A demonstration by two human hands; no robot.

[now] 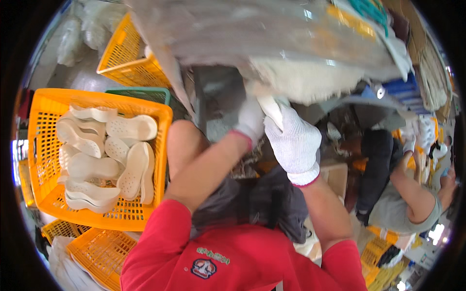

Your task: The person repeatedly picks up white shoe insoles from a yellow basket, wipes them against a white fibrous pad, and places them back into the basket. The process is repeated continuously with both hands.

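White knitted gloves with red cuffs cover both hands. My right hand (293, 138) is closed around a cream shoe sole (271, 109), whose far end sits close to a pale fluffy band (310, 82) under the grey sheeting. Whether sole and fluff touch, I cannot tell. Just left of the sole is my left hand (250, 119), smeared by motion; its fingers do not show clearly. At my left, an orange plastic basket (41, 194) holds several cream shoe soles (94, 166), some dotted with small holes.
Grey sheeting (233, 34) hangs over the work spot ahead. Another orange basket (128, 56) stands at the far left, with a green crate edge (141, 93) below it. More orange baskets (104, 252) lie near left. A co-worker (407, 199) sits at the right.
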